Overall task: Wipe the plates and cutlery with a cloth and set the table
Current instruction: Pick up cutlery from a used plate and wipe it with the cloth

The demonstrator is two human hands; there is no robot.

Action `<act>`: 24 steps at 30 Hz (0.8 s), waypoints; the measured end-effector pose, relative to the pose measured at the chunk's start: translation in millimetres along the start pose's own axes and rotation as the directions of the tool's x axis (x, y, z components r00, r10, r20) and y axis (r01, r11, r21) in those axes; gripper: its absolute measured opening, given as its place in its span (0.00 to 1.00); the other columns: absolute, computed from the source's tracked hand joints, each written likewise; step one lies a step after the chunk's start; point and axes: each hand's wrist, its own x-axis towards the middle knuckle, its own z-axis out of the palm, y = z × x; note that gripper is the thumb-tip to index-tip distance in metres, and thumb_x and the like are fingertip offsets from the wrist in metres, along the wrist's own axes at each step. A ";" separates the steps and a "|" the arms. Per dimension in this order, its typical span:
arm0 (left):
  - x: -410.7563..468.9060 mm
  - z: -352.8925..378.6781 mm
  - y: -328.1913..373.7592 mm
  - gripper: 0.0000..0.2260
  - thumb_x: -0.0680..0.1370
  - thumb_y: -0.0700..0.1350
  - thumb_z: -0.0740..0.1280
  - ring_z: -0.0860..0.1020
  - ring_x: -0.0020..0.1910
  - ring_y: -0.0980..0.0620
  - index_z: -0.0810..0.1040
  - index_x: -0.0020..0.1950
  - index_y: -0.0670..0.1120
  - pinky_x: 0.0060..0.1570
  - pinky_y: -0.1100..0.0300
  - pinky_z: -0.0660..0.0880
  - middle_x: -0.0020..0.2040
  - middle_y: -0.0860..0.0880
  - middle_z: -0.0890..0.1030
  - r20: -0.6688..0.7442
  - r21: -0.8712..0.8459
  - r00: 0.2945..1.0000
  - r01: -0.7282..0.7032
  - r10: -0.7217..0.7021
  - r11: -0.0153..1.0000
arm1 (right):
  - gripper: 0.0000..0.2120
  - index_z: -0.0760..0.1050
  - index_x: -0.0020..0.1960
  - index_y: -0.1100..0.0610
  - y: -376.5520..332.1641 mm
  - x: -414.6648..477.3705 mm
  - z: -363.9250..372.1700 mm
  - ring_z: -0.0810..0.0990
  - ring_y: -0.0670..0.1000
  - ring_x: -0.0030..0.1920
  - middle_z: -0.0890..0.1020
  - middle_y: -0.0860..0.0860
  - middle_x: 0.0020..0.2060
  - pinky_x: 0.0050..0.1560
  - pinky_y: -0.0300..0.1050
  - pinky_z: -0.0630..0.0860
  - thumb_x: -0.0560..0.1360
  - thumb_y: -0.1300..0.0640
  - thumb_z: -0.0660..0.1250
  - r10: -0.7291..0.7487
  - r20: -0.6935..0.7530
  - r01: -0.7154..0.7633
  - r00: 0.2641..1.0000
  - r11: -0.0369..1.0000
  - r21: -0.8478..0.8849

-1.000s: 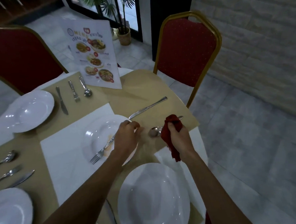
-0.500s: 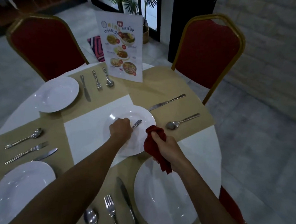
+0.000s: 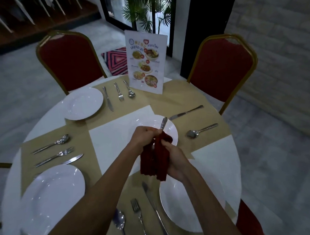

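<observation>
1. Left hand (image 3: pixel 142 137), centre frame: fingers are curled tight round a cutlery piece (image 3: pixel 163 123), and only the handle end pokes out above the fist. We read this as holding it steady, off the table, for wiping.
2. Right hand (image 3: pixel 174 161), just below: fingers and thumb are clamped on the red cloth (image 3: pixel 154 162), which is bunched round the piece's lower end. The head is hidden, so we cannot tell its type.
3. We judge it is a fork: the knife (image 3: pixel 186 112) and spoon (image 3: pixel 201 130) lie right of centre, apart and angled, with no fork beside them.
4. The plate (image 3: pixel 147 121) sits under the hands on the white mat (image 3: pixel 112 143). We think it is parked mid-table, not at a seat.
5. The settings at upper left, left and bottom have their cutlery lined up beside a plate, so we judge only the right-side place is unfinished.
</observation>
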 end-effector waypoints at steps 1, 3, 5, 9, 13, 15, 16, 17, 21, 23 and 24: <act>-2.8 -3.7 -1.9 0.04 0.74 0.39 0.74 0.82 0.42 0.46 0.86 0.40 0.44 0.48 0.56 0.79 0.41 0.44 0.85 -0.020 0.000 1.000 -0.012 0.012 1.000 | 0.20 0.75 0.68 0.65 3.6 -0.5 6.8 0.85 0.60 0.52 0.84 0.63 0.57 0.56 0.54 0.80 0.85 0.53 0.57 0.008 -0.001 -0.008 1.000 1.000 -0.023; -9.0 -14.9 -5.0 0.03 0.74 0.41 0.74 0.81 0.42 0.48 0.85 0.43 0.42 0.44 0.58 0.77 0.41 0.46 0.84 -0.035 0.025 0.999 -0.020 0.021 0.999 | 0.17 0.75 0.65 0.67 12.3 -1.1 14.2 0.83 0.54 0.40 0.85 0.61 0.48 0.42 0.47 0.80 0.83 0.59 0.56 -0.016 -0.024 0.015 1.000 0.997 -0.078; -16.1 -26.0 -5.0 0.05 0.75 0.42 0.74 0.79 0.38 0.51 0.85 0.47 0.41 0.39 0.60 0.73 0.40 0.48 0.83 -0.023 0.019 1.000 -0.021 0.021 1.000 | 0.14 0.77 0.62 0.67 21.8 -3.9 18.8 0.80 0.51 0.34 0.84 0.58 0.43 0.33 0.43 0.77 0.83 0.61 0.58 -0.078 -0.046 0.069 0.996 0.982 -0.176; -26.8 -50.2 0.9 0.09 0.77 0.45 0.72 0.82 0.40 0.52 0.84 0.51 0.39 0.43 0.58 0.73 0.44 0.48 0.87 -0.046 -0.057 0.998 -0.047 0.045 0.997 | 0.11 0.80 0.53 0.61 37.4 -15.5 32.5 0.79 0.48 0.28 0.85 0.54 0.35 0.31 0.41 0.76 0.83 0.54 0.63 -0.245 -0.077 0.167 0.967 0.826 -0.538; -37.7 -72.0 -0.8 0.09 0.76 0.44 0.72 0.81 0.36 0.55 0.84 0.49 0.39 0.44 0.59 0.74 0.43 0.48 0.87 -0.106 -0.130 0.990 -0.104 0.090 0.986 | 0.16 0.80 0.49 0.60 41.8 -24.4 45.4 0.78 0.45 0.25 0.82 0.52 0.31 0.27 0.38 0.75 0.82 0.46 0.65 -0.349 -0.148 0.159 0.925 0.711 -0.685; -41.2 -78.5 -1.2 0.05 0.76 0.44 0.72 0.83 0.38 0.54 0.84 0.46 0.42 0.46 0.58 0.76 0.42 0.48 0.87 -0.136 -0.184 0.986 -0.122 0.098 0.975 | 0.17 0.80 0.48 0.59 43.3 -26.0 52.5 0.79 0.45 0.26 0.82 0.51 0.31 0.27 0.38 0.75 0.82 0.45 0.65 -0.390 -0.149 0.178 0.909 0.684 -0.707; -40.6 -81.9 -0.6 0.04 0.76 0.43 0.72 0.84 0.39 0.54 0.83 0.45 0.43 0.46 0.58 0.76 0.42 0.48 0.87 -0.153 -0.207 0.983 -0.130 0.099 0.970 | 0.15 0.80 0.47 0.57 44.3 -27.0 57.2 0.80 0.46 0.27 0.83 0.51 0.32 0.27 0.37 0.76 0.82 0.47 0.65 -0.398 -0.132 0.202 0.908 0.692 -0.693; -40.3 -85.6 0.8 0.03 0.76 0.43 0.72 0.84 0.39 0.54 0.82 0.44 0.44 0.46 0.58 0.77 0.41 0.48 0.87 -0.166 -0.225 0.981 -0.133 0.096 0.965 | 0.12 0.80 0.47 0.56 45.7 -28.6 62.5 0.81 0.46 0.28 0.84 0.51 0.34 0.29 0.38 0.77 0.82 0.49 0.65 -0.388 -0.106 0.226 0.915 0.713 -0.663; -37.0 -100.3 4.2 0.03 0.77 0.40 0.71 0.84 0.40 0.51 0.82 0.47 0.41 0.51 0.53 0.79 0.41 0.44 0.86 -0.163 -0.226 0.983 -0.118 0.082 0.967 | 0.07 0.79 0.50 0.54 59.2 -25.6 73.9 0.81 0.47 0.28 0.86 0.52 0.36 0.31 0.40 0.78 0.83 0.55 0.64 -0.267 0.008 0.205 0.964 0.721 -0.662; -39.9 -109.3 -1.2 0.03 0.76 0.38 0.70 0.85 0.40 0.50 0.80 0.49 0.40 0.50 0.53 0.81 0.43 0.42 0.87 -0.171 -0.209 0.981 -0.123 0.088 0.970 | 0.08 0.79 0.48 0.54 59.0 -20.6 68.1 0.77 0.46 0.26 0.84 0.51 0.35 0.31 0.41 0.75 0.83 0.53 0.64 -0.278 -0.032 0.177 0.960 0.689 -0.703; -42.0 -114.4 -5.9 0.03 0.76 0.37 0.70 0.86 0.40 0.49 0.79 0.48 0.39 0.50 0.53 0.81 0.43 0.41 0.87 -0.173 -0.211 0.980 -0.132 0.096 0.969 | 0.09 0.80 0.47 0.55 55.3 -18.0 63.0 0.76 0.46 0.26 0.83 0.51 0.34 0.31 0.41 0.74 0.82 0.52 0.65 -0.307 -0.080 0.166 0.948 0.694 -0.701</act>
